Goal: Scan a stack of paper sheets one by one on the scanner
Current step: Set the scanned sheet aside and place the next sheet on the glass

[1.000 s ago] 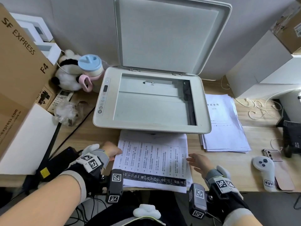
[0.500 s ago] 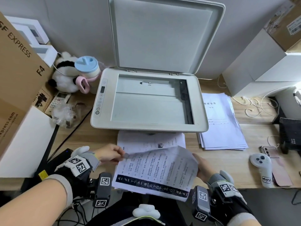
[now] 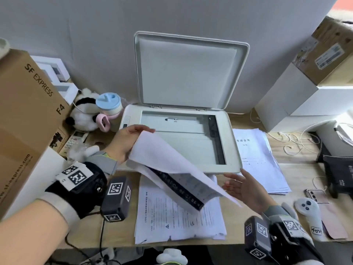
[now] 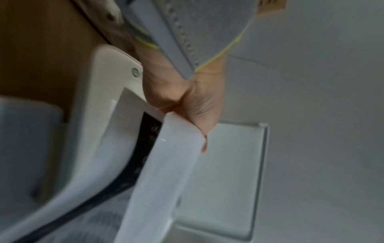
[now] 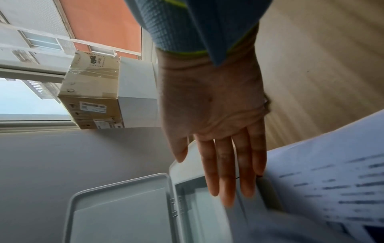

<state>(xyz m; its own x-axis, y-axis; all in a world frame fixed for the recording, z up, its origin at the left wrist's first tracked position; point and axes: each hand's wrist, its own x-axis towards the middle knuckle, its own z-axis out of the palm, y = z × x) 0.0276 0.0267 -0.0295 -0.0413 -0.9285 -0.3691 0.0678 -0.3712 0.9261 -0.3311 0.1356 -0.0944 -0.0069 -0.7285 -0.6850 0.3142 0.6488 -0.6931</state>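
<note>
Here, from the head view, the left hand (image 3: 126, 139) pinches the far corner of a sheet (image 3: 168, 169) and turns it printed side down over the near-left of the scanner (image 3: 232, 142), lid up and glass bare, while the right hand (image 3: 245, 190) waits flat and released at the sheet's near-right edge, seemingly to steady it; the stack (image 3: 172, 222) lies on the surface just nearer. The left wrist view shows thumb and fingers (image 4: 204, 131) clamping that sheet (image 4: 166, 172) above the glass. The right wrist view shows straight fingers (image 5: 228, 172), holding nothing, beside the printed sheet (image 5: 332, 180).
</note>
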